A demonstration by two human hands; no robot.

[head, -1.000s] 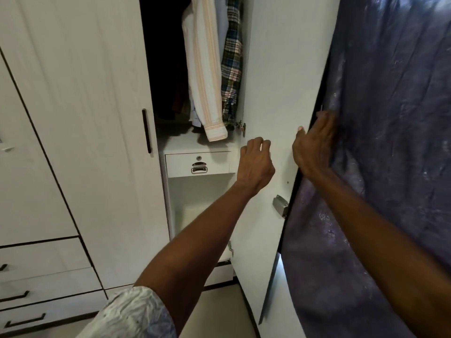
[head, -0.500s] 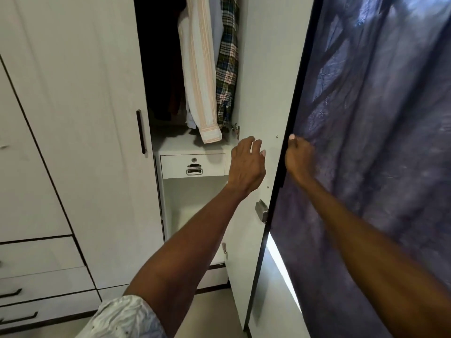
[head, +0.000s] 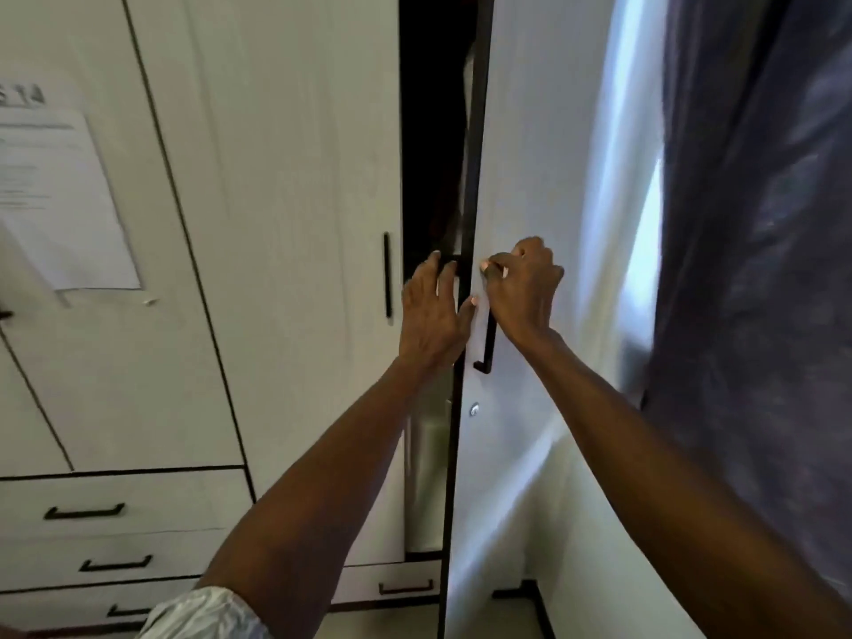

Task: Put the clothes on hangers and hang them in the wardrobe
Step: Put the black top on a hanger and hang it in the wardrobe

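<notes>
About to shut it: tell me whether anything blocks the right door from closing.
Nothing visible blocks the door. The gap's lower part is hidden behind the left hand; the right hand grips the handle.

Down the middle of the frame, only a narrow dark gap (head: 431,177) remains between the closed left door (head: 286,223) and the nearly shut right door (head: 544,154). The left hand (head: 433,315) sits across that gap at mid-height, blocking the way in there. The right hand (head: 523,288) curls round the black door handle (head: 486,348). A dark curtain (head: 756,269) hangs along the right edge, crowding the door's far side.
</notes>
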